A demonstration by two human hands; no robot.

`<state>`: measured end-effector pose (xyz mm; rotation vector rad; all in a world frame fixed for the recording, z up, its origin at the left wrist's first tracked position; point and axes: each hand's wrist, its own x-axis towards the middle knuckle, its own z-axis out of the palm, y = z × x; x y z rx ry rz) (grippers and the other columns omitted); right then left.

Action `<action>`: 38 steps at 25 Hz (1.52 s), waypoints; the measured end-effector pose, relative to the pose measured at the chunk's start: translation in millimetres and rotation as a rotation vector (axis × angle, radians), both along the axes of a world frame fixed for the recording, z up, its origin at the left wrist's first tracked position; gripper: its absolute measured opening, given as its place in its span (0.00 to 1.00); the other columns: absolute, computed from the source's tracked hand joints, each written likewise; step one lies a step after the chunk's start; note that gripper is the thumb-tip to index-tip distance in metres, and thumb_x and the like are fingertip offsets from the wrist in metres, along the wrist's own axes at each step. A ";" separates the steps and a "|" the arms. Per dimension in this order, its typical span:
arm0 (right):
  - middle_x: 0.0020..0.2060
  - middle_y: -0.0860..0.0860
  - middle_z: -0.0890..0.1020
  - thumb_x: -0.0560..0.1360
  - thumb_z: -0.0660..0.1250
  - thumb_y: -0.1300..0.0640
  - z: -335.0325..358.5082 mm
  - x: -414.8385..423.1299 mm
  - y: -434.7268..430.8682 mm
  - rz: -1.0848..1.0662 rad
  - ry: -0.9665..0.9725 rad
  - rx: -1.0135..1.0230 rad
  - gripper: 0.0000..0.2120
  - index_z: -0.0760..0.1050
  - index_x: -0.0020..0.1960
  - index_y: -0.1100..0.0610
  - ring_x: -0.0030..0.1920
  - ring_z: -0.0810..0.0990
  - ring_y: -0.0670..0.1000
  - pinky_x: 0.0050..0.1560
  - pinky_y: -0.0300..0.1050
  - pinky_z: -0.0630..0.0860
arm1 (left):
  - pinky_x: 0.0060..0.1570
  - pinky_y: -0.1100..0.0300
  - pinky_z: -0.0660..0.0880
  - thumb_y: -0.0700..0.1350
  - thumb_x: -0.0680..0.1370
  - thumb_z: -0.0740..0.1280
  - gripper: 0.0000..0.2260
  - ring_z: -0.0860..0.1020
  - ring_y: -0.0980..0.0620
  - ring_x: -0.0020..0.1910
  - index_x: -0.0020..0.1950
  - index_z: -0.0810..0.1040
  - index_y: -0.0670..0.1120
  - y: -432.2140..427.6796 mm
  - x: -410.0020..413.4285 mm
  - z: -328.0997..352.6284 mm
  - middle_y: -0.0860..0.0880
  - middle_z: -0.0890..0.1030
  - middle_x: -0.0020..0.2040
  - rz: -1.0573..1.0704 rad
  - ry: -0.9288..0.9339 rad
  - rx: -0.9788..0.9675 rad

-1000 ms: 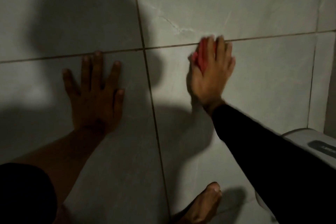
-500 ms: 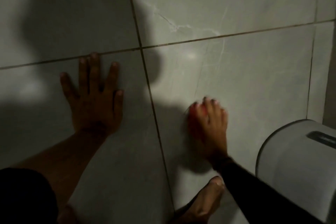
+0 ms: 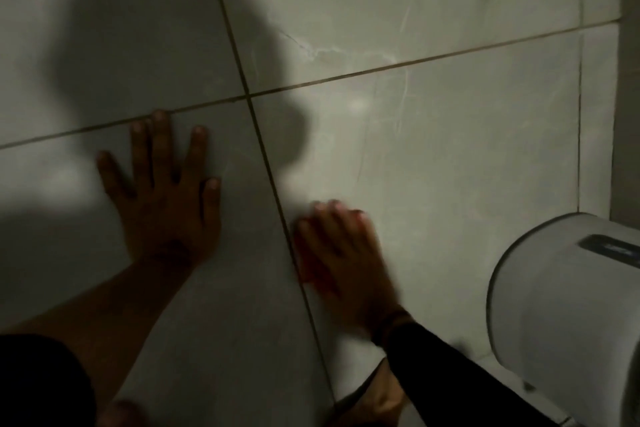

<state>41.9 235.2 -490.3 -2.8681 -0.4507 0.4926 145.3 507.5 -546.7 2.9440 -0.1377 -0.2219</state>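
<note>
My left hand (image 3: 166, 204) lies flat with spread fingers on the grey tiled surface (image 3: 450, 149), left of a dark grout line. My right hand (image 3: 346, 253) is blurred with motion. It presses a red pad (image 3: 306, 267) flat against the tile just right of that grout line. Only the pad's red edge shows, beside my palm and between my fingers. The right arm wears a black sleeve.
A white rounded container (image 3: 568, 305) with a dark label stands at the lower right, close to my right forearm. A bare foot (image 3: 374, 399) shows at the bottom edge. My shadow darkens the left half of the tiles. A wall corner runs along the right edge.
My right hand has slid the red pad down from the horizontal grout line and then leftwards to the vertical one. My left hand has stayed planted.
</note>
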 end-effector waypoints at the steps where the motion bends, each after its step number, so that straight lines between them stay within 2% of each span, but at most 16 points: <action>1: 0.83 0.57 0.66 0.82 0.61 0.42 0.9 0.6 -23.3 -0.063 0.014 -0.051 0.29 0.66 0.81 0.50 0.82 0.65 0.66 0.81 0.62 0.55 | 0.81 0.30 0.41 0.61 0.85 0.49 0.33 0.34 0.49 0.88 0.89 0.43 0.60 -0.3 0.5 0.7 0.46 0.43 0.91 0.000 0.006 0.005; 3: 0.82 0.61 0.67 0.81 0.59 0.42 -6.6 40.5 -65.5 -0.327 -0.005 -0.167 0.31 0.69 0.81 0.55 0.82 0.65 0.69 0.79 0.67 0.60 | 0.82 0.33 0.38 0.61 0.85 0.50 0.33 0.32 0.49 0.87 0.89 0.42 0.60 -0.8 1.4 1.1 0.46 0.43 0.91 0.002 0.017 0.016; 6: 0.83 0.60 0.68 0.81 0.60 0.41 -17.0 156.9 -79.6 -0.594 -0.217 -0.121 0.33 0.69 0.82 0.55 0.84 0.63 0.67 0.81 0.68 0.61 | 0.82 0.32 0.39 0.61 0.85 0.50 0.33 0.39 0.45 0.89 0.90 0.45 0.60 -1.3 0.7 1.3 0.45 0.45 0.91 0.000 0.009 0.011; 8: 0.82 0.58 0.71 0.80 0.63 0.40 -22.1 207.2 -47.5 -0.498 -0.322 -0.055 0.33 0.70 0.82 0.52 0.84 0.65 0.65 0.81 0.65 0.62 | 0.81 0.30 0.41 0.61 0.85 0.50 0.33 0.44 0.42 0.90 0.90 0.45 0.59 -1.1 1.2 1.1 0.45 0.46 0.91 -0.002 0.000 0.023; 10: 0.80 0.58 0.74 0.81 0.65 0.40 -25.1 196.7 2.8 -0.282 -0.355 0.033 0.31 0.73 0.80 0.52 0.82 0.68 0.65 0.81 0.64 0.61 | 0.81 0.30 0.40 0.60 0.85 0.51 0.33 0.45 0.41 0.90 0.90 0.45 0.59 -0.9 2.5 2.9 0.45 0.45 0.91 0.001 -0.004 0.055; 14: 0.83 0.55 0.71 0.85 0.60 0.39 -10.7 46.9 36.4 0.131 -0.159 0.101 0.29 0.69 0.82 0.50 0.83 0.67 0.62 0.84 0.63 0.55 | 0.78 0.41 0.25 0.57 0.85 0.53 0.31 0.45 0.39 0.90 0.89 0.52 0.56 -7.9 3.8 21.0 0.44 0.45 0.90 0.010 0.033 0.071; 17: 0.82 0.57 0.72 0.87 0.57 0.40 4.0 -9.6 -14.6 0.122 -0.011 0.116 0.28 0.69 0.83 0.51 0.82 0.68 0.63 0.82 0.62 0.59 | 0.80 0.36 0.32 0.57 0.87 0.52 0.31 0.44 0.37 0.89 0.90 0.50 0.54 -15.6 6.4 43.9 0.41 0.44 0.90 -0.003 0.144 0.120; 19: 0.85 0.57 0.65 0.83 0.60 0.41 12.6 -6.0 -48.8 -0.073 0.104 -0.012 0.32 0.63 0.85 0.49 0.85 0.61 0.65 0.82 0.65 0.59 | 0.82 0.33 0.39 0.59 0.87 0.53 0.32 0.44 0.37 0.89 0.90 0.47 0.54 -20.1 12.7 64.4 0.41 0.44 0.90 -0.015 0.272 0.177; 21: 0.88 0.56 0.58 0.81 0.58 0.43 31.2 11.2 -77.1 -0.390 0.220 0.026 0.35 0.58 0.87 0.49 0.87 0.55 0.64 0.84 0.67 0.57 | 0.83 0.31 0.45 0.58 0.85 0.57 0.35 0.46 0.37 0.89 0.90 0.48 0.54 -29.9 19.2 95.6 0.41 0.46 0.90 -0.016 0.441 0.214; 24: 0.86 0.62 0.60 0.82 0.56 0.53 81.9 35.9 -100.3 -0.717 0.310 0.511 0.34 0.57 0.86 0.60 0.87 0.56 0.66 0.87 0.63 0.55 | 0.81 0.35 0.59 0.61 0.84 0.60 0.34 0.57 0.39 0.87 0.88 0.58 0.50 -64.6 17.7 149.3 0.41 0.59 0.88 -0.019 0.617 0.108; 27: 0.82 0.61 0.69 0.87 0.60 0.68 144.1 33.7 -90.8 -1.130 0.297 0.983 0.24 0.62 0.83 0.67 0.82 0.69 0.62 0.87 0.59 0.62 | 0.82 0.50 0.60 0.63 0.84 0.61 0.34 0.65 0.42 0.85 0.87 0.64 0.48 -130.3 5.6 212.8 0.43 0.66 0.86 0.123 0.790 -0.273; 29: 0.75 0.55 0.78 0.88 0.62 0.63 195.5 19.7 -86.7 -1.424 0.215 1.189 0.20 0.69 0.79 0.64 0.74 0.79 0.53 0.82 0.55 0.71 | 0.81 0.53 0.60 0.62 0.85 0.61 0.32 0.67 0.44 0.84 0.85 0.68 0.48 -187.2 -3.5 263.9 0.45 0.68 0.85 0.184 0.911 -0.479; 31: 0.68 0.52 0.85 0.88 0.64 0.56 250.3 -3.1 -90.7 -1.712 0.098 1.381 0.16 0.77 0.74 0.56 0.68 0.84 0.52 0.74 0.53 0.79 | 0.76 0.48 0.69 0.59 0.85 0.63 0.23 0.74 0.43 0.77 0.77 0.77 0.51 -239.7 -15.7 316.1 0.44 0.76 0.79 0.239 1.083 -0.660; 34: 0.58 0.49 0.91 0.84 0.68 0.51 324.6 -48.2 -113.2 -2.025 -0.103 1.568 0.10 0.87 0.62 0.45 0.62 0.89 0.53 0.64 0.53 0.85 | 0.54 0.51 0.80 0.53 0.81 0.73 0.08 0.85 0.47 0.59 0.59 0.81 0.57 -296.7 -43.5 383.8 0.46 0.85 0.65 0.264 1.274 -0.769; 36: 0.61 0.53 0.90 0.84 0.68 0.54 368.2 -82.5 -143.7 -2.111 -0.230 1.643 0.13 0.84 0.67 0.51 0.63 0.88 0.57 0.63 0.53 0.86 | 0.46 0.55 0.84 0.43 0.79 0.76 0.15 0.87 0.48 0.54 0.63 0.81 0.54 -332.8 -69.0 418.2 0.46 0.85 0.61 0.161 1.320 -0.781; 38: 0.59 0.54 0.91 0.83 0.69 0.60 399.7 -118.9 -184.1 -2.151 -0.300 1.516 0.13 0.87 0.63 0.51 0.61 0.89 0.57 0.61 0.52 0.86 | 0.47 0.50 0.86 0.35 0.78 0.75 0.22 0.86 0.42 0.57 0.70 0.79 0.49 -373.5 -92.3 443.4 0.44 0.83 0.63 0.087 1.349 -0.808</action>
